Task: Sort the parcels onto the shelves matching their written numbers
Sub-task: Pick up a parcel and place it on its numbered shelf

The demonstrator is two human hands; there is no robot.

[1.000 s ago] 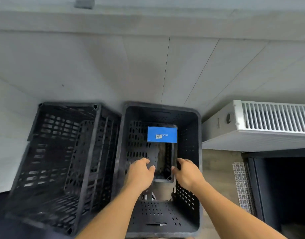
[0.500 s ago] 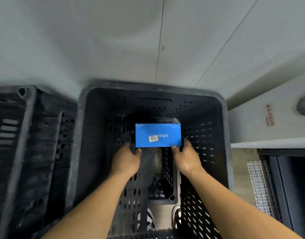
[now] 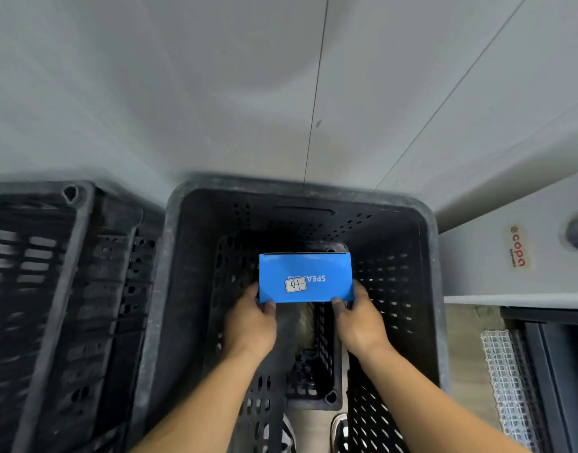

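Blue parcel [image 3: 305, 277] in black crate [image 3: 281, 183], long axis crosswise; left hand [image 3: 250, 322], right hand [image 3: 359, 318] fingers [image 3: 338, 304] clamp its near corners.

rectangular cardboard parcel [image 3: 305, 277]: bright blue, white lettering, white red-edged label
perforated plastic crate [image 3: 428, 256]: black, rows of holes
slatted plastic crate [image 3: 78, 256]: black
wall [image 3: 215, 93]: pale grey

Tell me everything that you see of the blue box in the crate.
The blue box is a flat rectangular carton, cardboard by its look. Its broad face turns up to the camera, with white print and a white label reading 10, both upside down. The left hand and right hand grip its near corners, inside the black crate.
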